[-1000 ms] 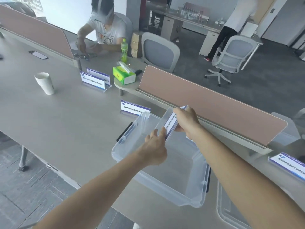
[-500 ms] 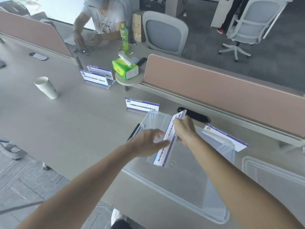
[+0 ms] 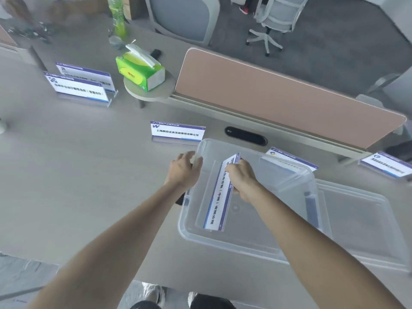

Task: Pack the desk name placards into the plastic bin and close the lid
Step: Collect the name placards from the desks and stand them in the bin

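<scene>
Grey desk (image 3: 78, 175) with pink divider (image 3: 278, 97): left hand (image 3: 184, 170) grips the bin (image 3: 223, 241) at its rim, right hand (image 3: 242, 178) a placard (image 3: 217, 204) inside.

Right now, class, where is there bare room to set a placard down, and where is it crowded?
Free: inside the bin, right of the held placard; the wide desk stretch left of the left hand, nearer than the standing placard. Crowded: behind the bin, placards line the partition; the lid fills the right.

The person wears pale sneakers (image 3: 153, 293) (blurred, low in view) and dark legwear (image 3: 211, 304), forearms (image 3: 124, 230) bare.
</scene>
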The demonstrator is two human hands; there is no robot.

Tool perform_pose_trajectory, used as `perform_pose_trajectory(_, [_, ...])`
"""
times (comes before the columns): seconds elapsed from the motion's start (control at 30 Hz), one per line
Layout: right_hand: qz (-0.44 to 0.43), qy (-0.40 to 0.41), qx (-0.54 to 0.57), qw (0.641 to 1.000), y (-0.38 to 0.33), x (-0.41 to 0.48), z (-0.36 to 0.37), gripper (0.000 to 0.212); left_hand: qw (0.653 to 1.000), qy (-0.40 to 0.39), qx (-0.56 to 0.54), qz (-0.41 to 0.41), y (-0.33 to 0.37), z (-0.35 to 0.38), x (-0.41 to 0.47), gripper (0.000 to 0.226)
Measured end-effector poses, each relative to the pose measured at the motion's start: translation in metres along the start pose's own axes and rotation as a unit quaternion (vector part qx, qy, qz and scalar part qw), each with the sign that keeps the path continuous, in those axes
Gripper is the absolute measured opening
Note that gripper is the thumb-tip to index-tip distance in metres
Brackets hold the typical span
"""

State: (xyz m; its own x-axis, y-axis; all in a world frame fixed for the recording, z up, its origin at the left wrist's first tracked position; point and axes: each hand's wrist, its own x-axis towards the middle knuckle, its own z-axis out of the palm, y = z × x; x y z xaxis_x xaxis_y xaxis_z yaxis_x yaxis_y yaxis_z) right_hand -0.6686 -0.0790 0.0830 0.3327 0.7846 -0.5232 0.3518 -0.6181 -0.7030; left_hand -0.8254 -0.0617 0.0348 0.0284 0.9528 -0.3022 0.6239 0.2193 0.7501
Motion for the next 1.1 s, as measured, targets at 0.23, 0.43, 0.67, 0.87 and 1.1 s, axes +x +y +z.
perform_pose_trajectory(0.23, [0.049, -0.047, -0.035, 0.997, 0.027, 0.040, 0.041, 0.035, 0.999, -0.002, -0.009, 0.039, -0.014, 0.011, 0.005, 0.041])
perform_pose_trajectory(0.43, [0.067, -0.069, -0.046, 0.994, 0.039, 0.058, 0.068, 0.052, 0.999, 0.022, -0.038, 0.025, -0.018, 0.015, 0.008, 0.042])
perform_pose_trajectory(0.67, [0.050, -0.080, -0.075, 0.993, 0.041, 0.063, 0.078, 0.053, 0.998, 0.036, -0.055, 0.016, -0.013, 0.015, 0.007, 0.044])
perform_pose_trajectory(0.87, [0.038, -0.086, -0.085, 0.992, 0.041, 0.065, 0.084, 0.044, 0.996, 0.039, -0.071, 0.039, -0.019, 0.018, 0.010, 0.041])
perform_pose_trajectory(1.1, [0.026, -0.079, -0.083, 0.993, 0.039, 0.061, 0.085, 0.040, 0.995, 0.038, -0.082, 0.040, -0.016, 0.018, 0.007, 0.040])
